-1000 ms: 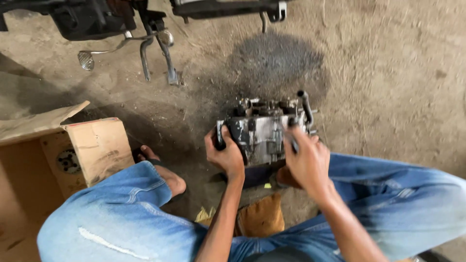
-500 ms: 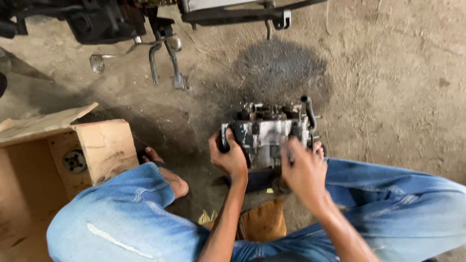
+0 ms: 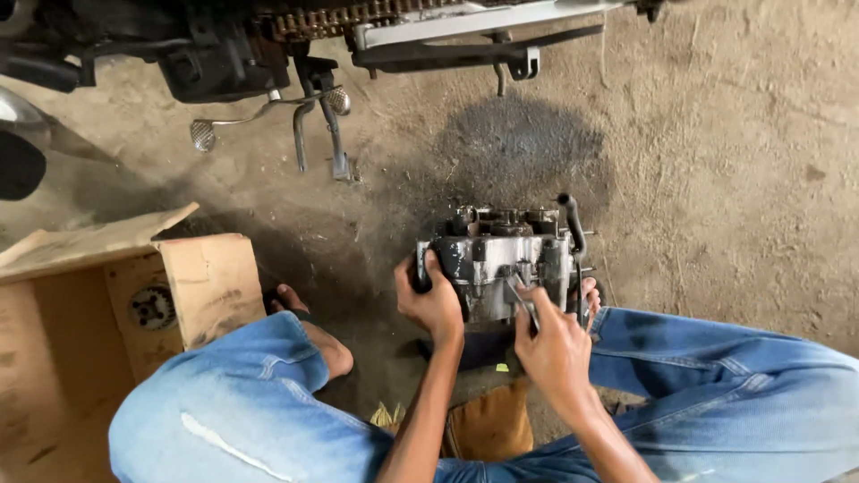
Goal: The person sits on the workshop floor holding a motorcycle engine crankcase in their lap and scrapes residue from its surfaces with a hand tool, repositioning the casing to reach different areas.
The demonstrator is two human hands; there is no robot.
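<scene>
A grey metal engine block [image 3: 501, 255] stands on the dirt floor between my knees. My left hand [image 3: 434, 304] grips its left side. My right hand [image 3: 550, 344] is closed around a thin metal tool [image 3: 521, 300] whose tip rests against the front face of the block. A black lever [image 3: 571, 222] sticks up at the block's right end.
A motorcycle's underside with chain, kickstand [image 3: 335, 148] and foot pedal [image 3: 204, 134] runs along the top. An open cardboard box [image 3: 107, 304] sits at the left. A dark oil stain [image 3: 519, 148] marks the floor behind the block. A brown cloth [image 3: 488, 425] lies under me.
My right hand moved from the block's right side to its front and now holds a thin tool against it. The view shifted closer to the motorcycle.
</scene>
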